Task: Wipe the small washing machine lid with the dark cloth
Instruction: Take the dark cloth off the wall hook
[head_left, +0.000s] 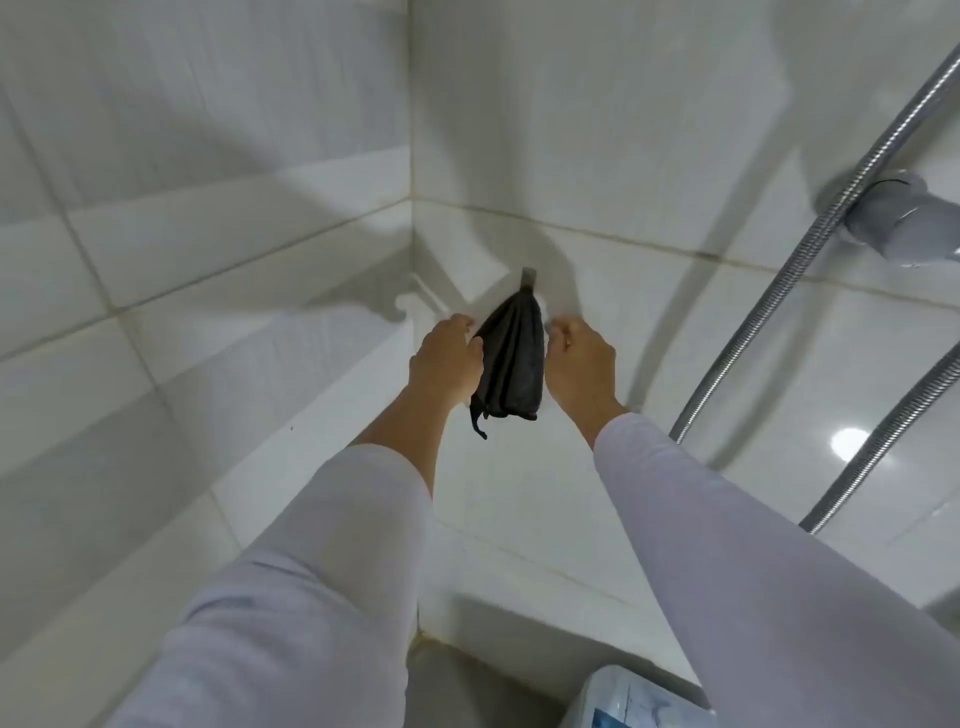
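Observation:
The dark cloth (511, 364) hangs folded from a small hook (528, 278) on the white tiled wall, near the corner. My left hand (447, 358) is raised to the cloth's left edge, and its fingers grip that edge. My right hand (579, 358) is at the cloth's right edge with its fingers curled. I cannot tell whether it grips the fabric. Both arms wear light long sleeves. A corner of the small washing machine (631, 696), white with blue markings, shows at the bottom edge. Its lid is mostly out of view.
A metal shower hose (810, 249) runs diagonally down the right wall past a grey wall fitting (904, 223). A second stretch of hose (883, 441) lies lower right. White tiled walls meet in a corner (413, 208) behind the cloth.

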